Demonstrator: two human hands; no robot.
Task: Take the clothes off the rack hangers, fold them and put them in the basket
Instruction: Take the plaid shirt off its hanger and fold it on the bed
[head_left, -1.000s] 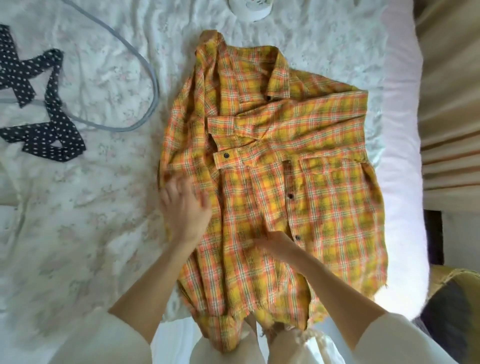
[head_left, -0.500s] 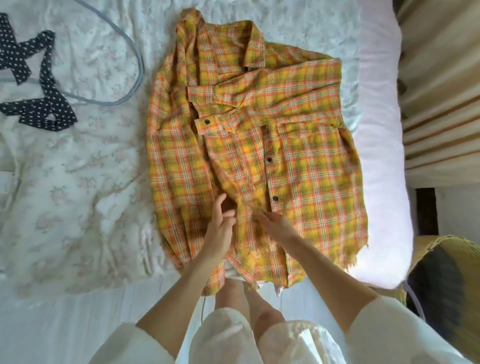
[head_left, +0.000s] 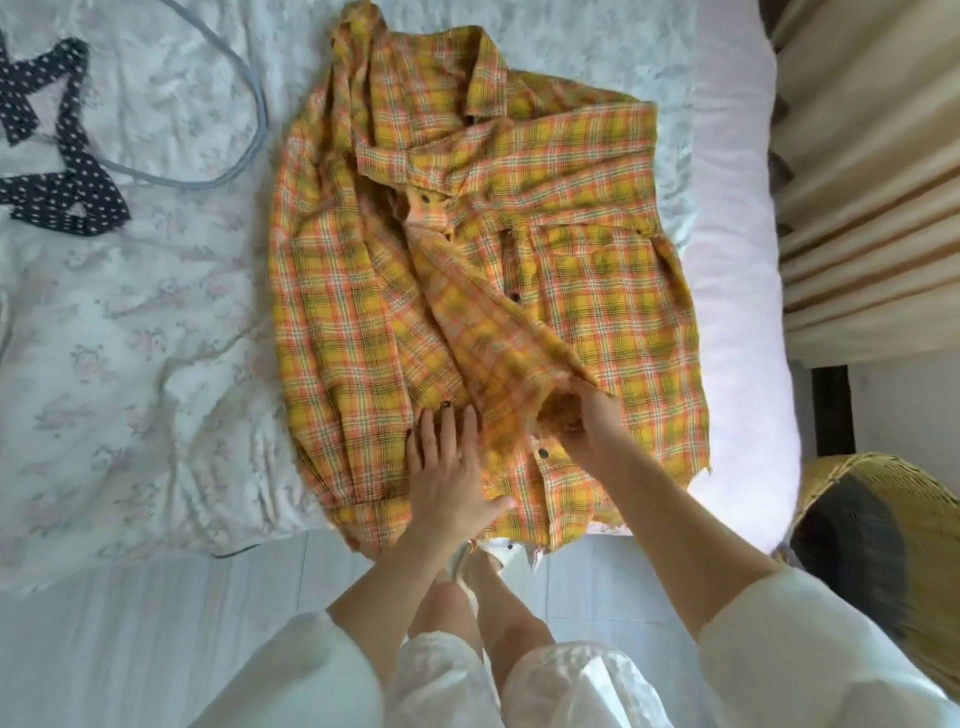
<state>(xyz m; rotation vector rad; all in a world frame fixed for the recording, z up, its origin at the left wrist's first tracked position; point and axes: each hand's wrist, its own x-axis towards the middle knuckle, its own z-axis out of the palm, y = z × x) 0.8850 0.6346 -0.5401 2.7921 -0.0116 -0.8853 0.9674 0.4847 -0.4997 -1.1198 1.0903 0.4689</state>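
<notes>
While pressing flat with straight fingers, left hand (head_left: 447, 483) on yellow-and-orange plaid button shirt (head_left: 597, 291) spread across white floral bedspread (head_left: 130, 338); right hand (head_left: 589, 421) apparently pinching a lifted fold. Woven wicker basket (head_left: 883, 551) at right; beyond, dark polka-dot cloth (head_left: 57, 192).

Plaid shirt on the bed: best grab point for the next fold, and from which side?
Judging by its pose, take the plaid shirt at its near hem corners, coming from the bed's near edge. It lies flat, collar far, hem overhanging the edge. The right hand already pinches a raised flap there; the left hand presses flat beside it.
</notes>
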